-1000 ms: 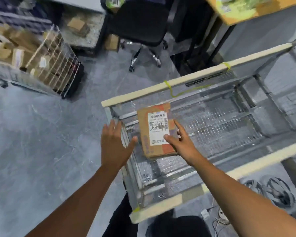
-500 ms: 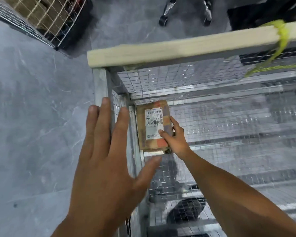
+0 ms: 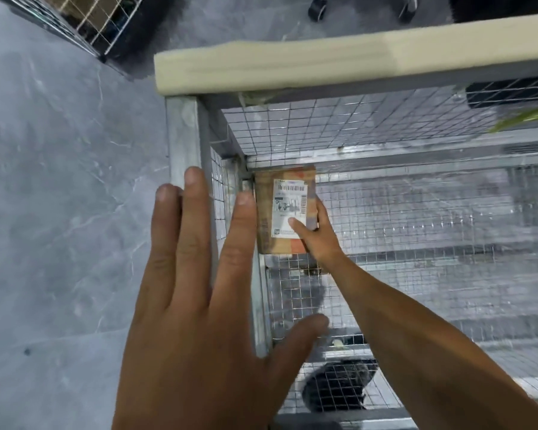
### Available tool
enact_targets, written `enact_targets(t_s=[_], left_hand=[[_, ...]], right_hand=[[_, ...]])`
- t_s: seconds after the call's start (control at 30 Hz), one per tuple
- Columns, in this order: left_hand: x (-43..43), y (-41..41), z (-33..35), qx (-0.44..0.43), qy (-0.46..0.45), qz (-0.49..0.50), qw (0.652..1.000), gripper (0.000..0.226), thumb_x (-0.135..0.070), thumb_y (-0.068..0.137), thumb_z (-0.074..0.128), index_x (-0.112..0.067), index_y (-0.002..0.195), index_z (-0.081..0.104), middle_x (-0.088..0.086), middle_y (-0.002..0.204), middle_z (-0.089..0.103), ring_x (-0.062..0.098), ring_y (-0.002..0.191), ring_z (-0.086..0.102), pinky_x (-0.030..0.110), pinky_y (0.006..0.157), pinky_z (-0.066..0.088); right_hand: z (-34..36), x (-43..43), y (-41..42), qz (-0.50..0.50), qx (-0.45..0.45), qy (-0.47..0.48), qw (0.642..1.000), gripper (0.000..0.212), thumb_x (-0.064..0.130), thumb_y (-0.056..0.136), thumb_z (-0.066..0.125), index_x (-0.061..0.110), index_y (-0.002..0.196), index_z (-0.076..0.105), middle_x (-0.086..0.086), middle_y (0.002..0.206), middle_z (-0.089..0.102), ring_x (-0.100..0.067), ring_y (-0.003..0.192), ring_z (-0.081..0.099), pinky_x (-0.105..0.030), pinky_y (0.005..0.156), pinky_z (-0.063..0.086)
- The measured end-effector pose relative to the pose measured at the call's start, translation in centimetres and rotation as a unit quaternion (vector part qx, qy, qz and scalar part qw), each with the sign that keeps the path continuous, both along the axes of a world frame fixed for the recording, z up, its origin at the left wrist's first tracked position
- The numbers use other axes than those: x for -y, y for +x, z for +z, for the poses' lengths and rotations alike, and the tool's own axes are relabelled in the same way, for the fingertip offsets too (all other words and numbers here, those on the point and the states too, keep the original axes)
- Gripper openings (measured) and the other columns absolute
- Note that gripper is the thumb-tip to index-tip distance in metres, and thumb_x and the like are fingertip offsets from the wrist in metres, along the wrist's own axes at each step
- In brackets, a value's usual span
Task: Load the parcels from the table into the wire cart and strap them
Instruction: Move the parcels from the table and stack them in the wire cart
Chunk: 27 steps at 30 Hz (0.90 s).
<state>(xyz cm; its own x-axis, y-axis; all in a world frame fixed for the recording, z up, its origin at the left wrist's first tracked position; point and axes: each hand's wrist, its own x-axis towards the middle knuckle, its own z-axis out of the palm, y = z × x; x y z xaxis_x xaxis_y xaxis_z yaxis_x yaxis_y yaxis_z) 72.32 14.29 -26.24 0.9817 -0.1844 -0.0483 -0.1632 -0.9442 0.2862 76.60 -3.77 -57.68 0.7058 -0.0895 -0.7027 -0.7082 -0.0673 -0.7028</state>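
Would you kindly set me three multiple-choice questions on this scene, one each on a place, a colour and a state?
1. Where is the parcel in the wire cart? A on the top rail; B in a corner; C mid-floor.
2. What colour is the parcel's label? A white; B green; C black.
3. How is the left hand? A gripping the parcel; B fisted; C open, fingers spread.
Answers: 1 B, two mesh walls meet there; 2 A, it is plainly white; 3 C, its straight fingers hold nothing; the right hand grips the parcel.
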Motion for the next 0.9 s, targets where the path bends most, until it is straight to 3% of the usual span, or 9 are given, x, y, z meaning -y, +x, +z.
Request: enact_targets(t_s=[0.1,0.2,0.27,0.33,0.4,0.53,0.63,0.77,0.9], left_hand=[[0.1,0.0,0.6,-0.027,-0.001,-0.013,1.000,0.112,-0.082,0.081,0.053,-0.011,0.164,0.026,0.018,0.173,0.005,0.035,0.161,-0.002,0.039,0.130,0.003],[0.2,0.1,0.3,-0.028,0.018,-0.020,0.999,0.115,-0.082,0.081,0.055,-0.014,0.166,0.018,0.018,0.174,-0.001,0.034,0.161,-0.006,0.038,0.131,-0.001],[0.0,0.0,0.1,-0.021,0.030,-0.027,0.999,0.114,-0.081,0.083,0.056,-0.015,0.166,0.016,0.019,0.173,-0.002,0.034,0.161,-0.007,0.040,0.131,0.000],[0.0,0.0,0.0,-0.018,0.021,-0.028,0.999,0.113,-0.080,0.084,0.055,-0.016,0.167,0.014,0.019,0.173,-0.003,0.034,0.160,-0.009,0.040,0.130,-0.003],[0.0,0.1,0.0,-0.030,0.014,-0.024,0.999,0.110,-0.080,0.086,0.052,-0.016,0.167,0.013,0.021,0.173,-0.004,0.036,0.160,-0.010,0.040,0.130,-0.006],[-0.2,0.5,2.1,-0.095,0.029,-0.038,0.994,0.109,-0.082,0.089,0.047,-0.017,0.167,0.007,0.023,0.171,-0.014,0.040,0.158,-0.016,0.048,0.129,-0.007],[0.3,0.1,5.6,-0.148,0.035,-0.071,0.986,0.110,-0.079,0.089,0.050,-0.021,0.167,-0.001,0.018,0.170,-0.023,0.037,0.157,-0.022,0.051,0.128,-0.010],[4.8,-2.9,12.7,-0.122,0.015,-0.188,0.974,0.101,-0.077,0.089,0.055,-0.016,0.164,0.027,0.019,0.173,0.007,0.044,0.159,0.004,0.061,0.125,0.009],[11.5,-10.4,19.7,-0.133,-0.033,-0.296,0.945,0.098,-0.080,0.089,0.043,-0.019,0.164,0.026,0.012,0.174,0.007,0.038,0.160,-0.003,0.053,0.128,-0.002]], right_hand=[[0.0,0.5,0.6,0.039,-0.023,-0.040,0.998,0.090,0.035,0.093,0.077,0.035,0.163,0.019,0.006,0.131,0.067,-0.020,0.113,0.068,-0.004,0.061,0.049],[0.9,0.2,1.9,0.104,-0.057,-0.109,0.987,0.102,0.051,0.089,0.076,0.035,0.165,0.009,-0.004,0.134,0.067,-0.019,0.094,0.068,-0.018,0.062,0.051],[2.9,-0.2,2.6,0.130,-0.079,-0.155,0.976,0.115,0.066,0.082,0.075,0.037,0.164,0.000,-0.017,0.145,0.055,-0.031,0.105,0.069,-0.037,0.082,0.060],[5.8,-0.4,3.0,0.135,-0.076,-0.189,0.970,0.116,0.073,0.081,0.070,0.040,0.163,-0.003,-0.019,0.157,0.038,-0.043,0.129,0.057,-0.052,0.103,0.052],[10.0,-0.3,2.5,0.155,-0.049,-0.206,0.965,0.106,0.074,0.084,0.064,0.042,0.163,0.002,-0.017,0.162,0.031,-0.044,0.140,0.046,-0.054,0.111,0.045],[21.5,1.5,-1.6,0.214,-0.014,-0.256,0.943,0.088,0.066,0.093,0.060,0.040,0.163,0.014,-0.015,0.160,0.037,-0.040,0.142,0.043,-0.054,0.111,0.042],[31.8,3.7,-6.2,0.167,-0.005,-0.295,0.941,0.079,0.059,0.098,0.057,0.035,0.164,0.022,-0.012,0.163,0.035,-0.034,0.148,0.036,-0.049,0.117,0.036],[44.7,6.2,-15.3,0.068,0.026,-0.367,0.927,0.073,0.053,0.100,0.059,0.026,0.162,0.032,-0.014,0.162,0.038,-0.029,0.151,0.032,-0.041,0.122,0.025],[54.2,7.3,-28.3,-0.092,0.045,-0.422,0.901,0.069,0.048,0.100,0.062,0.020,0.158,0.040,-0.009,0.157,0.045,-0.027,0.148,0.036,-0.045,0.120,0.029]])
